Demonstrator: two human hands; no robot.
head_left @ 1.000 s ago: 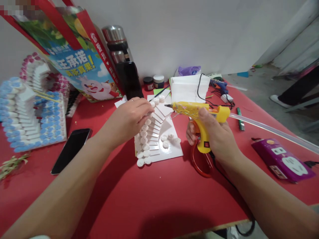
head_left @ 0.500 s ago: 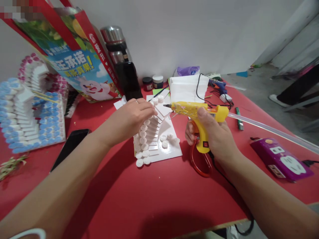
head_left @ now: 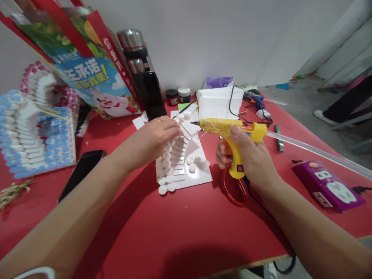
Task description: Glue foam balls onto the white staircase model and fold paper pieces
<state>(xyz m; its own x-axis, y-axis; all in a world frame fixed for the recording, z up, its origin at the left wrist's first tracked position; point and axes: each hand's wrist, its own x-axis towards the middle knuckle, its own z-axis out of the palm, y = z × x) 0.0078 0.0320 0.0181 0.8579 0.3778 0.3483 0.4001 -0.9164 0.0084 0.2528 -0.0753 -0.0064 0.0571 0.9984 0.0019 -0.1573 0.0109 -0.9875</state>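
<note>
My right hand [head_left: 257, 161] is wrapped round the handle of a yellow hot glue gun [head_left: 222, 126], whose dark nozzle points left; a clear glue stick [head_left: 314, 153] sticks out behind it. Over the far left part of a small white staircase model [head_left: 176, 158], my left hand [head_left: 157, 135] has its fingers bent together; whatever is between the fingertips is hidden. White rolled discs [head_left: 167, 163] are stacked along the model's left side. The model stands on a white board [head_left: 197, 183], where several loose discs [head_left: 192, 168] lie to the right of the steps.
Red-handled scissors [head_left: 225, 190] lie under the glue gun. A purple power strip [head_left: 328, 186] sits at right, a phone [head_left: 84, 170] at left. Behind are finished blue-and-white models [head_left: 58, 135], a printed bag [head_left: 99, 77], an upright black phone [head_left: 149, 93], paint jars [head_left: 184, 95] and white paper [head_left: 217, 104].
</note>
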